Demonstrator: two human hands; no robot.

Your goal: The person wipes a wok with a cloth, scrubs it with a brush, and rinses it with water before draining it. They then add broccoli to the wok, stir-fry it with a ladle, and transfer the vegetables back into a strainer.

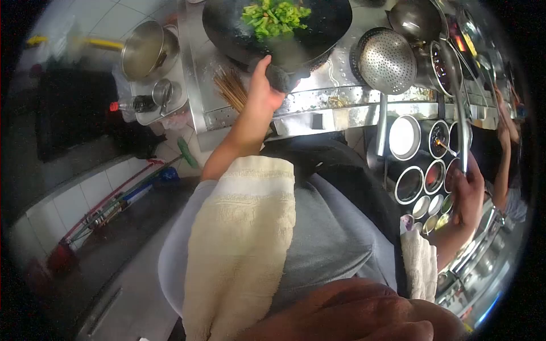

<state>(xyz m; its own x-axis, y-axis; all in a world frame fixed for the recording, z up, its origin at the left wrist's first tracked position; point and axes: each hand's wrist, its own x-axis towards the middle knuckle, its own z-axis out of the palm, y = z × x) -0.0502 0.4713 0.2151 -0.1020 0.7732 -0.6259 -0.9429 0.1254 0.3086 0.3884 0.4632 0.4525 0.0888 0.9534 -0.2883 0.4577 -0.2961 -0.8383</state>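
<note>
My left hand [268, 88] is closed around a dark cloth [278, 78] at the near edge of a black wok [222, 31]. Chopped green vegetables [276, 17] lie in the wok, and a haze hangs over its near side. On the right, my right hand [470, 193] grips the long metal handle of a ladle [463, 131]. The handle points away from me, towards a dark round vessel [445, 68]; I cannot clearly make out the ladle's head. Beside my right hand stand several seasoning containers [409, 184].
A perforated strainer [388, 61] rests right of the wok, with another wok [415, 20] behind it. A bamboo brush [230, 90] lies near my left wrist. Metal bowls [142, 51] and a red-capped bottle [136, 104] stand at left. Another person's arm [503, 153] shows far right.
</note>
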